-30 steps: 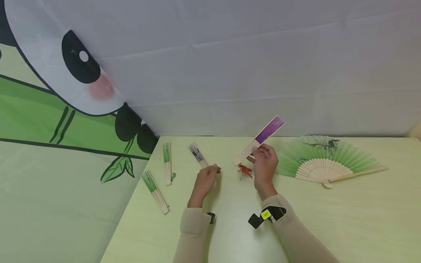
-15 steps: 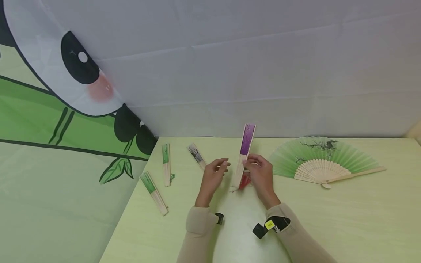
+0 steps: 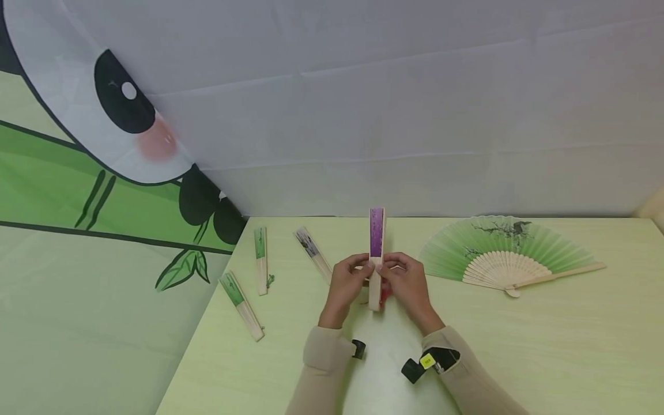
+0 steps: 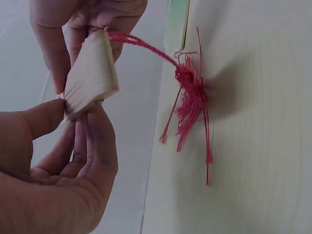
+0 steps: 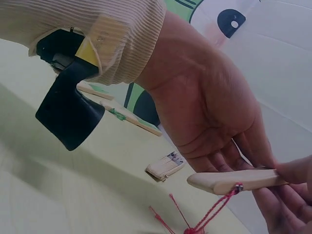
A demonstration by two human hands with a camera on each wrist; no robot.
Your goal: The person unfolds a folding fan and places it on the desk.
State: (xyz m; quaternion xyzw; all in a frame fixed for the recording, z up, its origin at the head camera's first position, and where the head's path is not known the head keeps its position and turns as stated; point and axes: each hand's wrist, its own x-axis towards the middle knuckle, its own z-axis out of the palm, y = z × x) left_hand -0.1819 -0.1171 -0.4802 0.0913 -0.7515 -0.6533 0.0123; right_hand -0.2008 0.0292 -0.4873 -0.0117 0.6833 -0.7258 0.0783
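A folded hand fan (image 3: 376,233), purple on its upper half and pale wood below, stands nearly upright between both hands. My left hand (image 3: 344,285) pinches its left side between thumb and fingers. From the other side, my right hand (image 3: 408,286) pinches it at about the same height. In the left wrist view, the thin rib ends show at the fan's wooden base (image 4: 92,73). A red tassel (image 4: 191,92) hangs from that base on a cord. The right wrist view shows the base and its metal rivet (image 5: 238,187) from the side.
Two folded green fans (image 3: 260,259) (image 3: 242,305) lie at the table's left. Nearer the left hand lies a folded fan with a grey-and-white pattern (image 3: 313,253). On the right, a green fan (image 3: 482,262) lies spread open. A pale cloth wall (image 3: 415,115) stands behind the table (image 3: 519,357).
The right hand has brought the purple fan leftward and turned it from slanted to nearly upright. The left hand has moved right, away from the grey-and-white fan, and now grips the purple one.
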